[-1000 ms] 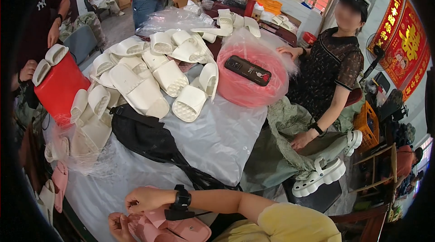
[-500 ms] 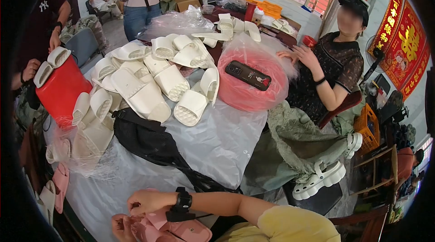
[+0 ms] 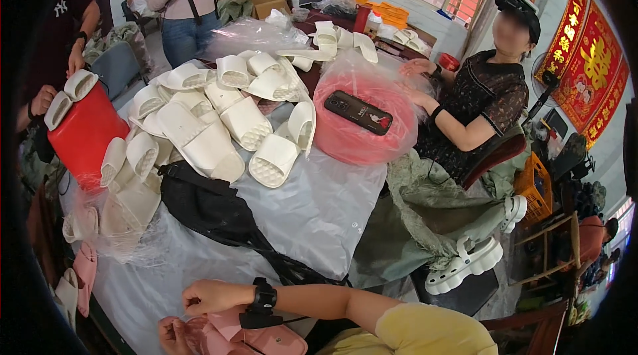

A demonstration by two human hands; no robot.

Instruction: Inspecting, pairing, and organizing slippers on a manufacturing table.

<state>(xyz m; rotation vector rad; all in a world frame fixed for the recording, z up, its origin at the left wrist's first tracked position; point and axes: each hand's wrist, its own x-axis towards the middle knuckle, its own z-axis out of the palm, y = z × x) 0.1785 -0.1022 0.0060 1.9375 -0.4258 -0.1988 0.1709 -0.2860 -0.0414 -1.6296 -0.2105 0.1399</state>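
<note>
At the lower edge, pink slippers [image 3: 276,340] lie partly in view beneath my hands. My right hand [image 3: 214,296] is held just above them, with thumb and fingers pinched together; a black band circles its wrist. To its lower left, my left hand [image 3: 174,336] is closed too, beside the pink slippers. What the fingertips hold is too small to make out. A black cloth bag with straps [image 3: 206,205] lies beyond my hands. Further off, several white slippers [image 3: 199,136] are heaped on the plastic-covered table [image 3: 319,202].
A bundle of clear filaments [image 3: 129,245] lies at the left, near a red bin [image 3: 90,146] with slippers on it. A phone [image 3: 359,112] rests on a red plastic-wrapped bundle [image 3: 325,136]. At the right sits a person [image 3: 478,102]; a green sack [image 3: 425,209] hangs nearby.
My hands have moved slightly apart, the left one lower and to the left. The seated person's hands have shifted at the red bundle. The whole view has moved a little.
</note>
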